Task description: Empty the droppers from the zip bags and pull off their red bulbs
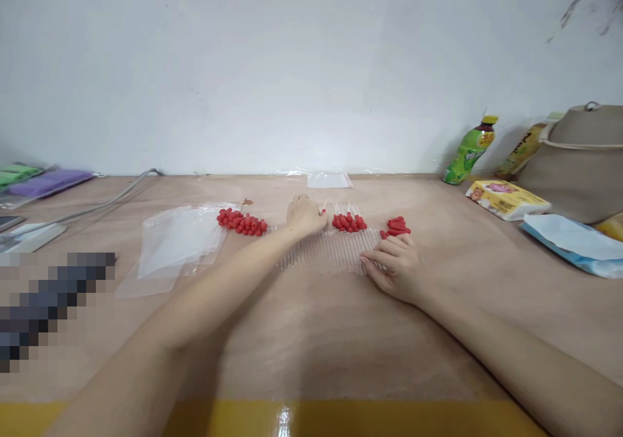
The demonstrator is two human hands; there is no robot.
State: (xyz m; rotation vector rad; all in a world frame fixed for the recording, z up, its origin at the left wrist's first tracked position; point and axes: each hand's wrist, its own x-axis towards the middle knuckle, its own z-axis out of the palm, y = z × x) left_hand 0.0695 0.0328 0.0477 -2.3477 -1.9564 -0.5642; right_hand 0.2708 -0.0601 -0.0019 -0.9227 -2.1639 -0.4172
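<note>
A row of thin clear sticks [321,255] lies side by side on the table. My left hand [302,217] reaches over its far edge with curled fingers; a small red piece [324,212] shows at the fingertips, and what the hand grips is partly hidden. Loosely bent, my right hand [396,265] rests at the row's right end, its thumb and fingertips by the sticks. Red rounded pieces form one cluster [242,223] on the left and another red cluster [349,223] between my hands. More red pieces [398,226] lie just beyond my right hand.
Clear plastic bags [180,239] are spread at left, near a grey cable [117,200] and purple packets [51,182]. On the right stand a green bottle [471,151], a yellow tissue pack [507,199], a blue-white packet [579,245] and a grey-brown bag [579,164]. A wall closes off the back.
</note>
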